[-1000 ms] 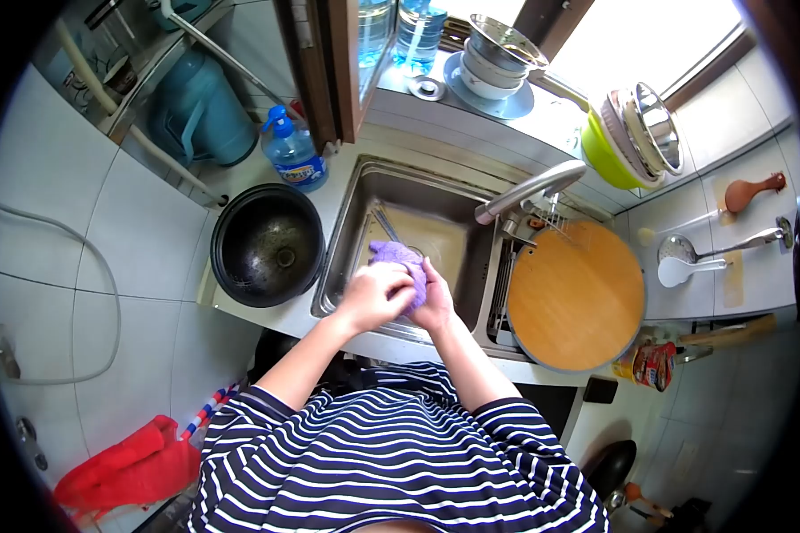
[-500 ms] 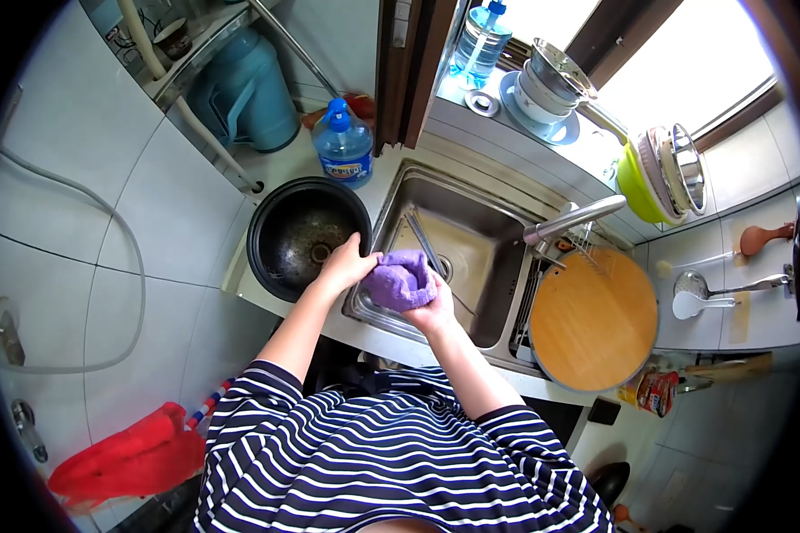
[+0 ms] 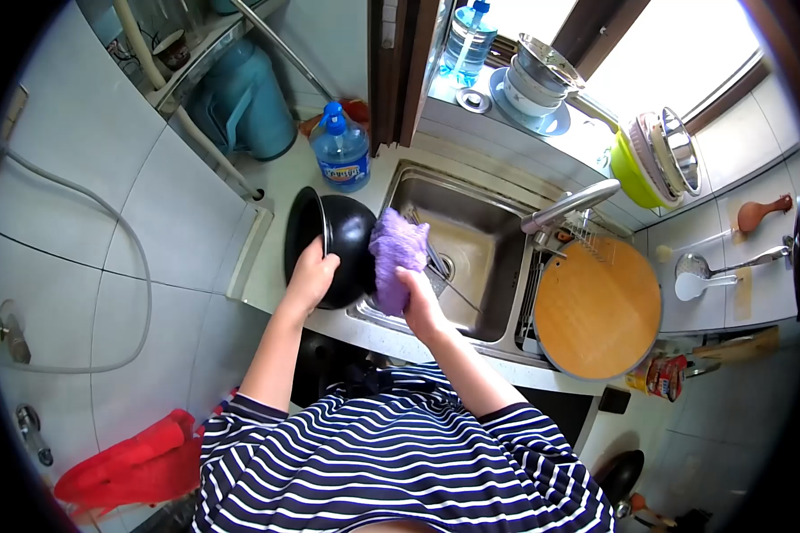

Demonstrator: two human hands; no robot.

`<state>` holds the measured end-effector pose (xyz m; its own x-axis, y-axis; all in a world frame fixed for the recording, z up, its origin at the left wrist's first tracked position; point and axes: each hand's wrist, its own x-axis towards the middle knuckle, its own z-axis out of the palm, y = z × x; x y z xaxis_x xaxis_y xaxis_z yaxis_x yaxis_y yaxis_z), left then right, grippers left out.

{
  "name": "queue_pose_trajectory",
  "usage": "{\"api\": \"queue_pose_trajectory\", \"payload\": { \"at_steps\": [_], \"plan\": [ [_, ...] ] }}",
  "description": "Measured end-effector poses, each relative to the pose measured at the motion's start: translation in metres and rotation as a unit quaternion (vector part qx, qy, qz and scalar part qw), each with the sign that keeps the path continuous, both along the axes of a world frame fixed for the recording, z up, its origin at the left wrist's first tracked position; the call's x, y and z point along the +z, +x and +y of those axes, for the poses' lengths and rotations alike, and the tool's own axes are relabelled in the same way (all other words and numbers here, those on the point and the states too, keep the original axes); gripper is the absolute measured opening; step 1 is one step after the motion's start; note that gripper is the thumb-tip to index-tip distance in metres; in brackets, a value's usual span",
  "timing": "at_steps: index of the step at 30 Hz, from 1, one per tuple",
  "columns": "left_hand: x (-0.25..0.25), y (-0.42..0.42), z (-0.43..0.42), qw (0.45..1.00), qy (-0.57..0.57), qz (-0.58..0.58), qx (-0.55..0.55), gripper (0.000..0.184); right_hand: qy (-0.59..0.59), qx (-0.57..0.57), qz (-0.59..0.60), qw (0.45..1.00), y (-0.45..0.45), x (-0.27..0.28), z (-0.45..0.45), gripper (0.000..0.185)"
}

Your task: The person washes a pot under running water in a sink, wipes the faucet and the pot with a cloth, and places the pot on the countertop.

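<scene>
My left hand [image 3: 314, 274] grips the rim of a black pot [image 3: 351, 240], which is tilted on its side at the sink's left edge, its opening turned left. In my right hand [image 3: 421, 300] is a purple cloth [image 3: 397, 253], its fingers closed round the lower right part. The cloth lies against or close beside the pot's outer right side; exact contact is hard to tell. Behind the cloth, the metal sink [image 3: 498, 226] holds a few thin utensils [image 3: 439, 262] near its drain.
A blue pump bottle [image 3: 343, 160] stands behind the pot. The faucet [image 3: 573, 204] reaches over the sink's right side. A round wooden board [image 3: 598, 306] lies right of the sink. Stacked bowls [image 3: 533, 89] and a green basin [image 3: 631, 169] stand by the window.
The pot, earlier upright on the counter, is now tipped on its side and nearer the sink, held by my left hand. My right hand has brought the purple cloth to its outer side.
</scene>
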<state>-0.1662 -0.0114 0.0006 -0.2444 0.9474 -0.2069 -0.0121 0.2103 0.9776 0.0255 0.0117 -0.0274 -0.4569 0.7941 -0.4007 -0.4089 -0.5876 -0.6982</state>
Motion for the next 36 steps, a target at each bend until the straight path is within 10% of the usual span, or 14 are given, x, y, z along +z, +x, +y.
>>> {"api": "queue_pose_trajectory", "payload": {
  "at_steps": [3,5,10,18,25,36],
  "plan": [
    [-0.002,0.029,-0.005,0.997,0.016,-0.068,-0.034,0.031,0.288,0.009,-0.208,0.935,-0.004,0.0,-0.001,0.053],
    [0.003,0.055,-0.002,0.992,0.072,-0.084,-0.06,0.032,0.484,0.025,-0.43,0.762,0.007,0.022,-0.002,0.049],
    [-0.003,0.105,0.009,0.983,0.118,0.086,-0.112,0.023,0.555,-0.091,-0.505,0.655,0.044,0.036,0.014,0.033],
    [0.008,0.139,0.015,0.965,0.167,0.112,-0.169,0.02,0.511,-0.099,-0.545,0.658,0.084,0.051,0.053,0.031],
    [0.036,0.136,0.006,0.959,0.112,0.067,-0.251,0.02,0.193,0.094,-0.323,0.922,0.109,0.05,0.135,0.039],
    [-0.001,0.135,0.012,0.985,0.052,-0.043,-0.161,0.024,0.524,0.011,-0.462,0.716,0.078,0.057,0.057,0.02]
  ]
}}
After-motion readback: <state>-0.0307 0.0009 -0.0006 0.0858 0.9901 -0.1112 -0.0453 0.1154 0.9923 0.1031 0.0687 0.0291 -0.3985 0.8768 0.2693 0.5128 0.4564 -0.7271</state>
